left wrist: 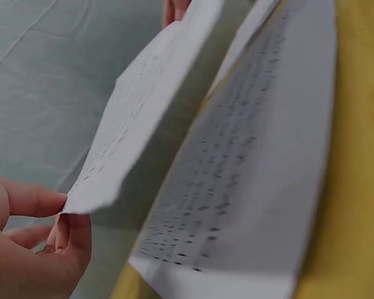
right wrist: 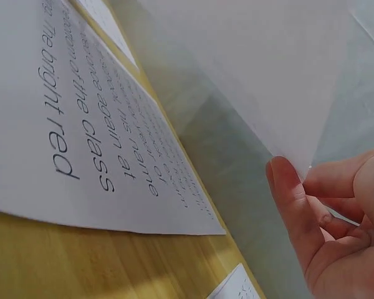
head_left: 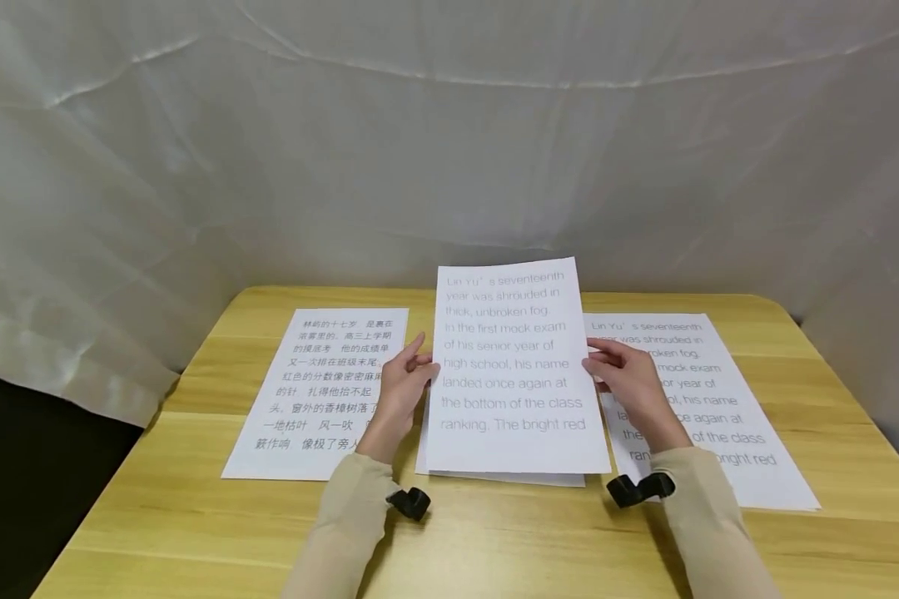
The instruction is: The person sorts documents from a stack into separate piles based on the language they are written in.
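A white sheet of paper (head_left: pixel 509 366) printed with large English text is held up off the table in the middle of the head view. My left hand (head_left: pixel 397 391) pinches its left edge between thumb and fingers, as the left hand (left wrist: pixel 37 230) also shows in the left wrist view. On the opposite edge, my right hand (head_left: pixel 633 387) pinches the paper with thumb and fingers. The right wrist view has that hand (right wrist: pixel 336 218) gripping the sheet (right wrist: pixel 262 68) at a corner-like edge. Beneath it lies another sheet (head_left: pixel 509 480), mostly hidden.
Sheets with Chinese text (head_left: pixel 315 391) lie to the left on the wooden table (head_left: pixel 150 499). On the right lie English-text sheets (head_left: pixel 749 466), partly covered by my right hand. A pale grey curtain (head_left: pixel 449 166) hangs behind. Black devices (head_left: pixel 410 503) sit at both wrists.
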